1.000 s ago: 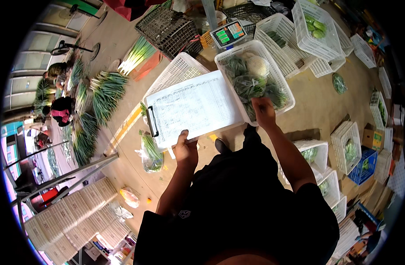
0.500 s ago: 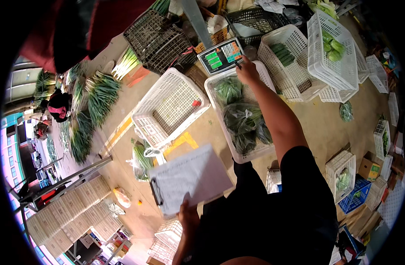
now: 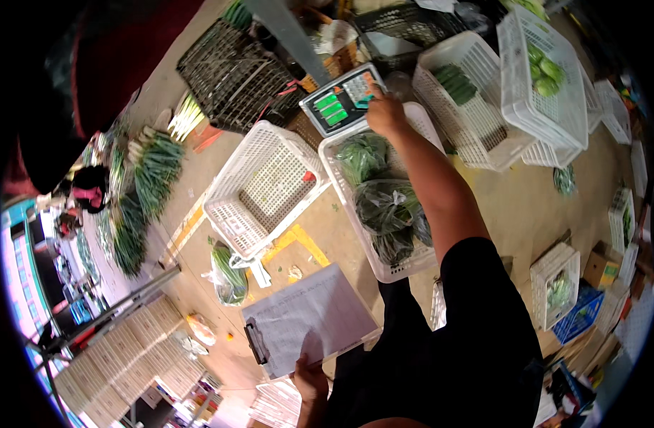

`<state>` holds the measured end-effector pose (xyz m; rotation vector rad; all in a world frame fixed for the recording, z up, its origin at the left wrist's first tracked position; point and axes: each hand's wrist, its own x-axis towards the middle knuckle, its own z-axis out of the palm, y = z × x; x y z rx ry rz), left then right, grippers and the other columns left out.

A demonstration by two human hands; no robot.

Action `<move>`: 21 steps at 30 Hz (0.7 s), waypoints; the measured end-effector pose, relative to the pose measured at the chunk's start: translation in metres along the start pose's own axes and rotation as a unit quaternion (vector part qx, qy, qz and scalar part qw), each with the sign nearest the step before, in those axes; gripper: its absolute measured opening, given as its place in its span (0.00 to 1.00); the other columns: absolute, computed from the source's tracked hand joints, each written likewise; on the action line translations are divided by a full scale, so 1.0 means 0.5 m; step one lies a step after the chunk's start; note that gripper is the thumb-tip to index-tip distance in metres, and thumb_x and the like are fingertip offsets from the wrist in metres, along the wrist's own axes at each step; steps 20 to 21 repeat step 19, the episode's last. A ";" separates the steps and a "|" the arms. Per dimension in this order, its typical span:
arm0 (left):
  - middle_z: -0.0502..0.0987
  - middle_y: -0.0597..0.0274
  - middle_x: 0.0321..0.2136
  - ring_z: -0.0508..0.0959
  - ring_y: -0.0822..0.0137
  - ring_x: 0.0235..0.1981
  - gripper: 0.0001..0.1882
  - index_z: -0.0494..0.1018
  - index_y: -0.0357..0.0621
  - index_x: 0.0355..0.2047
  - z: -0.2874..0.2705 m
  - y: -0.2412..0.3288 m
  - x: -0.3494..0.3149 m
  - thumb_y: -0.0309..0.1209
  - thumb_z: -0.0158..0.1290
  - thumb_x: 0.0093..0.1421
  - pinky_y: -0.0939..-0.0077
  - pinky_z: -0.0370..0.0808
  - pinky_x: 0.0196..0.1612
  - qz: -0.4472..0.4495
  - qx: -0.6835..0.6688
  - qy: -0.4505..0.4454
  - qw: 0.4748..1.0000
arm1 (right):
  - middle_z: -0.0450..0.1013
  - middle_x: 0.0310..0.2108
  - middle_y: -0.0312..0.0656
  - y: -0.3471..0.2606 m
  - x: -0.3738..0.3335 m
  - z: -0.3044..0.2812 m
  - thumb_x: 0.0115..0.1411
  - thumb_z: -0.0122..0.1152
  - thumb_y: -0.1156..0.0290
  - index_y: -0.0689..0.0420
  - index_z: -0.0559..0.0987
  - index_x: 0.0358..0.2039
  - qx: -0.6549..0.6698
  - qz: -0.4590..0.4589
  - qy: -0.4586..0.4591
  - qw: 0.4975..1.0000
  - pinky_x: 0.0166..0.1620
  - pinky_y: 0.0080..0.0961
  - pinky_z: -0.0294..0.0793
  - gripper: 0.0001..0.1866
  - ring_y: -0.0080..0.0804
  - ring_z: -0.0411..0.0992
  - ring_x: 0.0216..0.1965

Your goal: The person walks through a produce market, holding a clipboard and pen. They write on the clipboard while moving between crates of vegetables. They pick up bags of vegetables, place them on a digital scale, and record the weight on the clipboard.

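Note:
My left hand [image 3: 310, 379] grips the lower edge of a clipboard [image 3: 309, 314] with printed sheets under its black clip, thumb on top. At the keypad of a digital scale [image 3: 343, 100] with green lit displays is my right hand [image 3: 387, 114]. Its index finger is stretched onto the keys and the other fingers are curled; what they hold, if anything, is hidden. Against the scale stands a white crate [image 3: 332, 165] holding bagged leafy greens [image 3: 385, 203]. My right forearm passes over this crate's right side.
Left of the scale lies a white crate [image 3: 227, 214] with a small red piece inside. Bagged greens [image 3: 229, 274] lie on the floor near the clipboard. White crates with cucumbers [image 3: 455, 84] and round green vegetables [image 3: 546, 75] stand at right. Bundled scallions [image 3: 156, 171] lie far left.
My right index finger has shifted across the keypad. A thin dark stick seen by the right fingers earlier no longer shows clearly. The clipboard sits slightly lower, and the whole view has shifted a little.

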<state>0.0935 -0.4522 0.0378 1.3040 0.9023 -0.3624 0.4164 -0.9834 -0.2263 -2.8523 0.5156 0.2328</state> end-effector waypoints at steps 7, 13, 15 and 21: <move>0.75 0.48 0.52 0.74 0.53 0.55 0.22 0.68 0.30 0.56 -0.016 0.051 0.101 0.30 0.43 0.65 0.56 0.72 0.59 -0.119 0.005 -0.069 0.991 | 0.79 0.40 0.53 -0.062 -0.118 0.024 0.62 0.57 0.56 0.58 0.84 0.27 0.355 0.175 0.196 0.897 0.43 0.45 0.76 0.18 0.49 0.79 0.39; 0.68 0.45 0.60 0.69 0.49 0.62 0.27 0.60 0.31 0.62 0.139 0.150 0.103 0.32 0.41 0.66 0.50 0.66 0.65 -0.054 0.052 -0.226 0.971 | 0.80 0.27 0.48 -0.277 -0.615 0.044 0.68 0.40 0.42 0.53 0.82 0.27 0.638 0.272 -0.006 0.720 0.38 0.46 0.73 0.31 0.52 0.78 0.31; 0.68 0.46 0.61 0.68 0.49 0.63 0.27 0.60 0.34 0.63 0.155 0.162 0.093 0.32 0.41 0.65 0.48 0.65 0.66 -0.061 0.099 -0.308 0.944 | 0.81 0.35 0.48 -0.381 -0.763 0.062 0.67 0.45 0.43 0.53 0.84 0.37 0.607 0.247 -0.052 0.754 0.44 0.45 0.72 0.27 0.48 0.79 0.40; 0.67 0.49 0.62 0.66 0.50 0.64 0.29 0.59 0.38 0.65 0.175 0.155 0.023 0.32 0.44 0.64 0.44 0.61 0.68 -0.128 0.149 -0.383 0.903 | 0.68 0.60 0.59 -0.551 -0.906 0.062 0.62 0.53 0.41 0.51 0.71 0.63 0.578 0.257 0.284 0.721 0.63 0.35 0.66 0.36 0.42 0.69 0.61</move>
